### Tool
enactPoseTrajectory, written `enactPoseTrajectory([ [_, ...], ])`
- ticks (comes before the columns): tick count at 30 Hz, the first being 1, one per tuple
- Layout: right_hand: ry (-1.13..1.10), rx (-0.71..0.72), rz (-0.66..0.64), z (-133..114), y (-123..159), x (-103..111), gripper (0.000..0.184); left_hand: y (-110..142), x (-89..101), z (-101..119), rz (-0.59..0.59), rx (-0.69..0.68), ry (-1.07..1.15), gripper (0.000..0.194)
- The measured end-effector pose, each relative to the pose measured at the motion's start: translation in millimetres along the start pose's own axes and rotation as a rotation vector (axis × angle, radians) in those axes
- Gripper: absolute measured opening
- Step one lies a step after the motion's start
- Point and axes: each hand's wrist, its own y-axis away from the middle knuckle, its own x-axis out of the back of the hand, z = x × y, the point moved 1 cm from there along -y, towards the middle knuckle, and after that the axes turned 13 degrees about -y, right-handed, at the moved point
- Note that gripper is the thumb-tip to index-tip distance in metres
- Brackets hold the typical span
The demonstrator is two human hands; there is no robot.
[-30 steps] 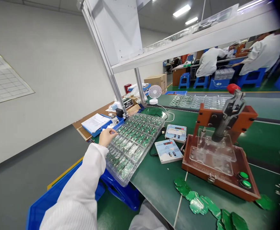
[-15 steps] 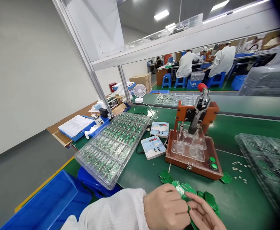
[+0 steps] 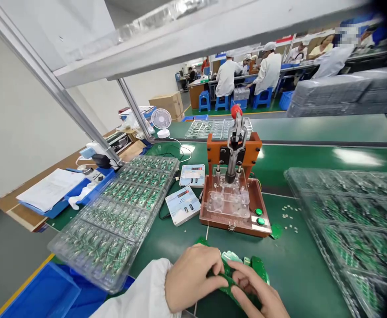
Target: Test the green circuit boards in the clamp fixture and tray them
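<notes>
Both hands meet at the near edge of the green table (image 3: 299, 274). Left hand (image 3: 193, 280) and right hand (image 3: 256, 291) each hold a closed grip on one strip of green circuit boards (image 3: 246, 269), lying flat on the table just in front of the test fixture (image 3: 234, 194). How many boards the strip carries cannot be counted; fingers cover most of it.

Counted items:
- One test fixture, brown base, with one red-knobbed clamp lever (image 3: 236, 128) upright and two green buttons (image 3: 259, 216) at its front right corner.
- Two digital meters (image 3: 183, 204), side by side left of the fixture, each with a red display; readings illegible.
- Clear blister trays of boards: one (image 3: 114, 216) at left, overhanging the table edge above a blue bin (image 3: 44, 296); one (image 3: 352, 221) at right, blurred and cut off by the frame; one (image 3: 218, 128) behind the fixture, partly hidden by it.
- One small white fan (image 3: 162, 120) at the far left.
- Scattered small white bits (image 3: 291, 216) right of the fixture, too small to count.

The right wrist is cut off at the bottom edge. Several white-coated people (image 3: 246, 75) sit in the background, indistinct.
</notes>
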Motion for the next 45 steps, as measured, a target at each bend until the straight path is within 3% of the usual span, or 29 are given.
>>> enactPoseTrajectory([
  [4, 0.037, -0.005, 0.052, -20, -13, 3, 0.027, -19, 14.4, -7, -0.161, 0.130, 0.163, 0.024],
  [6, 0.029, -0.026, 0.098, -26, -22, 8, 0.027, -27, 18.8, -12, -0.210, 0.093, 0.267, 0.020],
  [8, -0.012, -0.036, 0.159, -27, -29, 14, 0.028, -32, 21.0, -17, -0.222, 0.016, 0.283, 0.031],
  [12, -0.084, -0.020, 0.256, -21, -35, 25, 0.028, -35, 21.2, -21, -0.189, -0.012, 0.243, 0.030],
  [17, -0.092, 0.040, 0.357, -17, -31, 29, 0.026, -32, 17.9, -22, -0.097, 0.096, 0.354, 0.012],
  [23, -0.010, 0.090, 0.422, -25, -26, 31, 0.027, -32, 16.6, -27, 0.132, 0.125, 0.366, 0.020],
  [26, 0.028, 0.146, 0.448, -28, -25, 32, 0.026, -44, 27.2, -33, 0.283, 0.155, 0.287, 0.018],
  [30, -0.001, 0.210, 0.456, -26, -25, 32, 0.023, -80, 47.5, -44, 0.416, 0.159, 0.234, 0.026],
  [35, -0.029, 0.236, 0.436, -26, -26, 30, 0.024, -118, 56.3, -47, 0.308, 0.102, 0.152, 0.029],
  [45, 0.010, 0.154, 0.444, -19, -26, 27, 0.032, -124, 52.8, -55, 0.245, 0.079, -0.088, 0.026],
])
